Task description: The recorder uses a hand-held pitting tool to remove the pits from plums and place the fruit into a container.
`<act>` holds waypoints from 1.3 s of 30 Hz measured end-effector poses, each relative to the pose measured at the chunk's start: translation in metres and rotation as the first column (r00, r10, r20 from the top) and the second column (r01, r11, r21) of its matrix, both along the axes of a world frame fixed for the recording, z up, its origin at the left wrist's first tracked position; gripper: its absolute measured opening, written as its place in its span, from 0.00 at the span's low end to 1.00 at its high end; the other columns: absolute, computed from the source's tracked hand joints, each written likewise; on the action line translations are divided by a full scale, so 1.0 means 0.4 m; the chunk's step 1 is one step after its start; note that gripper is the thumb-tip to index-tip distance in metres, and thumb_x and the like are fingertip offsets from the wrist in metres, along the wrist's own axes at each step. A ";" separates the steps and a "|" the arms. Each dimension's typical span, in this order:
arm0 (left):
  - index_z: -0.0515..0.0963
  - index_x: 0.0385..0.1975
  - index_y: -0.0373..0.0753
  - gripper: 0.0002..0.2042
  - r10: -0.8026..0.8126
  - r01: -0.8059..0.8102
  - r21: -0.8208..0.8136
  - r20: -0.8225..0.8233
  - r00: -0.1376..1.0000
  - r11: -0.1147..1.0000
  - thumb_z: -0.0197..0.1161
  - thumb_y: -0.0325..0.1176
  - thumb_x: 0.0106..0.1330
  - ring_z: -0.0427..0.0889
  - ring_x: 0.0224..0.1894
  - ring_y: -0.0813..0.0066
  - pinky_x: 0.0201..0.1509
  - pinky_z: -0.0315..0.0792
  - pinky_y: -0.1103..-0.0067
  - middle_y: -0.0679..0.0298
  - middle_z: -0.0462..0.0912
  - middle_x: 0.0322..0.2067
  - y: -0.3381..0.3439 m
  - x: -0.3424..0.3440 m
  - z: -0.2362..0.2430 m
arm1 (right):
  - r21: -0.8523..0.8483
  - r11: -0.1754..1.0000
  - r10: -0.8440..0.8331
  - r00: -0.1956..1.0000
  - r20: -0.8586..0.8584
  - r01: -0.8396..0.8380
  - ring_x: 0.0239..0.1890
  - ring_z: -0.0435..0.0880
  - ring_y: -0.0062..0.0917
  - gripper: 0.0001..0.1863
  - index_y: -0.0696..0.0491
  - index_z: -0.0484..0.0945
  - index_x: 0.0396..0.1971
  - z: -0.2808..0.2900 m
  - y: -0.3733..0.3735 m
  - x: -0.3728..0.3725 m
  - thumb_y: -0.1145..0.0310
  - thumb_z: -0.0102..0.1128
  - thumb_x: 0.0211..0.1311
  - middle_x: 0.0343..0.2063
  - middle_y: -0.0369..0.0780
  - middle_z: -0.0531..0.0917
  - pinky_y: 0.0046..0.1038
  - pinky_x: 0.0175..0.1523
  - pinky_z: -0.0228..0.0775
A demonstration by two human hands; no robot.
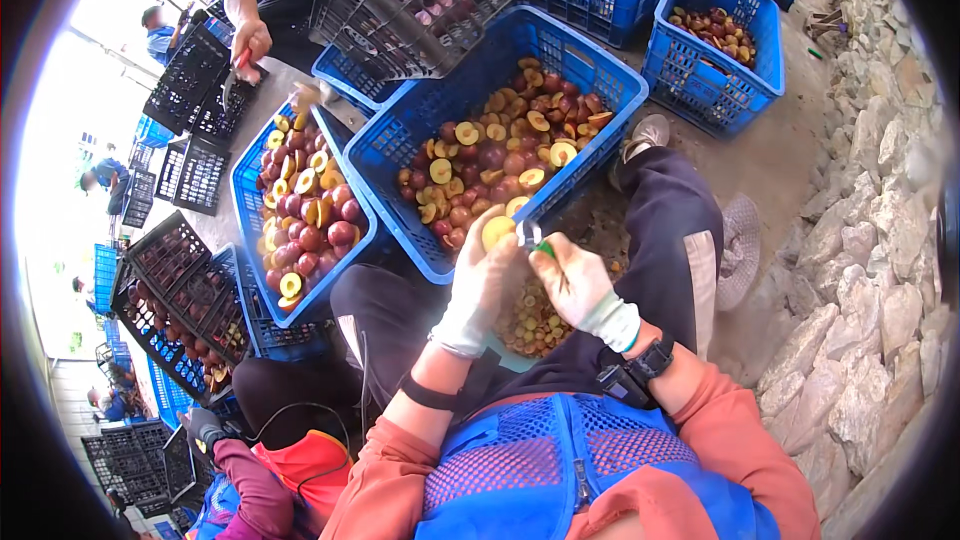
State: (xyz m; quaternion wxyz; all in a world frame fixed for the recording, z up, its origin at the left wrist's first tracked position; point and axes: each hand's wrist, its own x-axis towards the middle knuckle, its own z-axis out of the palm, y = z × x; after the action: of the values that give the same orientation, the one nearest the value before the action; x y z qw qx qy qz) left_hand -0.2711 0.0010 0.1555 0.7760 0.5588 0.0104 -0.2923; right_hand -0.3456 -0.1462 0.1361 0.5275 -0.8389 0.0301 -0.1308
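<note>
Blue mesh vest right up front, zipped, between salmon-orange sleeves. Past that, straight to the action, by the near edge of the big blue crate: a halved plum, pinched in the gloved left hand, yellow cut face turned up, probably to keep the flesh open to the tool. And in the right hand, gripped tight: a green-handled tool, metal head just beside the fruit, actual contact too small to call. Down between the legs, below both hands, a teal-rimmed tub of small tan bits, likely set there to catch whatever drops. Along the big crate's left edge, a narrower blue crate, well filled with whole and split plums, apparently parked for easy reach. Tilted over the far edge, a black crate, all open lattice. Now for textures: smooth, rounded purple skins, moist-looking flesh, stiff slatted plastic, soft pale gloves and, off to the right, rough, angular stones.
</note>
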 end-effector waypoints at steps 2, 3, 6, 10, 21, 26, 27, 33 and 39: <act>0.64 0.67 0.40 0.27 -0.050 0.049 -0.031 -0.011 0.999 0.998 0.63 0.34 0.69 0.78 0.43 0.79 0.39 0.73 0.82 0.65 0.78 0.49 0.009 0.002 0.012 | 0.028 0.999 0.041 0.998 0.038 -0.042 0.31 0.81 0.53 0.13 0.55 0.72 0.35 -0.021 0.014 -0.001 0.59 0.55 0.74 0.25 0.52 0.80 0.45 0.34 0.70; 0.64 0.67 0.40 0.27 -0.060 0.060 -0.012 -0.031 0.998 0.998 0.63 0.34 0.69 0.78 0.42 0.80 0.37 0.71 0.83 0.65 0.78 0.48 0.011 -0.003 0.035 | 0.051 0.997 0.048 0.998 0.047 -0.051 0.31 0.81 0.53 0.14 0.54 0.72 0.35 -0.022 0.019 -0.002 0.58 0.54 0.75 0.24 0.53 0.80 0.45 0.34 0.70; 0.64 0.66 0.41 0.26 -0.119 0.119 -0.008 -0.044 0.992 0.993 0.61 0.34 0.69 0.76 0.39 0.81 0.34 0.69 0.84 0.65 0.78 0.48 0.027 -0.003 0.048 | -0.031 0.993 0.111 0.993 -0.030 -0.112 0.30 0.80 0.53 0.14 0.54 0.72 0.35 -0.022 0.003 0.000 0.58 0.54 0.74 0.24 0.52 0.80 0.46 0.33 0.70; 0.64 0.66 0.41 0.26 -0.188 0.184 0.137 0.020 0.982 0.973 0.60 0.35 0.69 0.75 0.36 0.82 0.34 0.69 0.84 0.65 0.78 0.48 0.032 -0.008 0.054 | -0.168 0.981 0.097 0.995 -0.031 -0.101 0.31 0.81 0.52 0.12 0.54 0.72 0.35 0.004 -0.001 -0.011 0.60 0.56 0.73 0.25 0.52 0.80 0.45 0.34 0.70; 0.64 0.65 0.38 0.24 -0.436 0.259 0.428 0.390 0.811 0.866 0.58 0.37 0.73 0.72 0.43 0.81 0.45 0.69 0.83 0.66 0.73 0.46 0.034 -0.003 0.067 | -0.013 0.976 0.218 0.974 0.062 -0.218 0.31 0.80 0.54 0.12 0.56 0.72 0.37 -0.025 -0.016 -0.019 0.62 0.57 0.72 0.29 0.52 0.80 0.46 0.35 0.70; 0.65 0.64 0.38 0.22 -0.544 0.284 0.532 0.431 0.720 0.798 0.57 0.36 0.74 0.72 0.47 0.78 0.52 0.69 0.82 0.66 0.72 0.47 0.054 0.007 0.046 | 0.018 0.924 0.382 0.923 -0.041 -0.382 0.34 0.80 0.54 0.13 0.56 0.71 0.38 -0.011 -0.043 -0.021 0.61 0.55 0.73 0.30 0.54 0.80 0.46 0.36 0.70; 0.65 0.64 0.38 0.22 -0.528 0.277 0.522 0.426 0.735 0.807 0.58 0.37 0.73 0.72 0.46 0.80 0.50 0.69 0.82 0.66 0.72 0.47 0.047 0.006 0.047 | 0.036 0.914 0.406 0.913 -0.047 -0.404 0.35 0.80 0.54 0.13 0.56 0.71 0.38 -0.010 -0.048 -0.021 0.61 0.55 0.73 0.30 0.54 0.80 0.46 0.36 0.70; 0.63 0.65 0.40 0.26 -0.310 0.178 0.357 0.354 0.882 0.917 0.58 0.44 0.72 0.68 0.36 0.86 0.41 0.64 0.87 0.66 0.73 0.45 0.005 -0.034 0.071 | 0.041 0.998 0.045 0.996 0.078 -0.049 0.33 0.79 0.57 0.13 0.58 0.71 0.38 0.005 0.006 -0.039 0.61 0.54 0.74 0.28 0.55 0.80 0.46 0.36 0.70; 0.63 0.65 0.37 0.22 -0.487 0.218 0.488 0.536 0.690 0.845 0.55 0.31 0.72 0.74 0.47 0.75 0.53 0.70 0.78 0.62 0.72 0.47 0.028 -0.005 0.030 | 0.181 0.952 0.260 0.964 -0.058 -0.246 0.35 0.79 0.55 0.13 0.58 0.73 0.38 -0.009 -0.017 -0.041 0.62 0.50 0.76 0.30 0.55 0.80 0.43 0.39 0.70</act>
State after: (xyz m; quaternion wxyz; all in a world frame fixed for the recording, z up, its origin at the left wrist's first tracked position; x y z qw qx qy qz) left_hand -0.2730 0.0123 0.1676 0.5329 0.7563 -0.3079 -0.2218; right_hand -0.3620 -0.1531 0.1324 0.6086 -0.7918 -0.0448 -0.0248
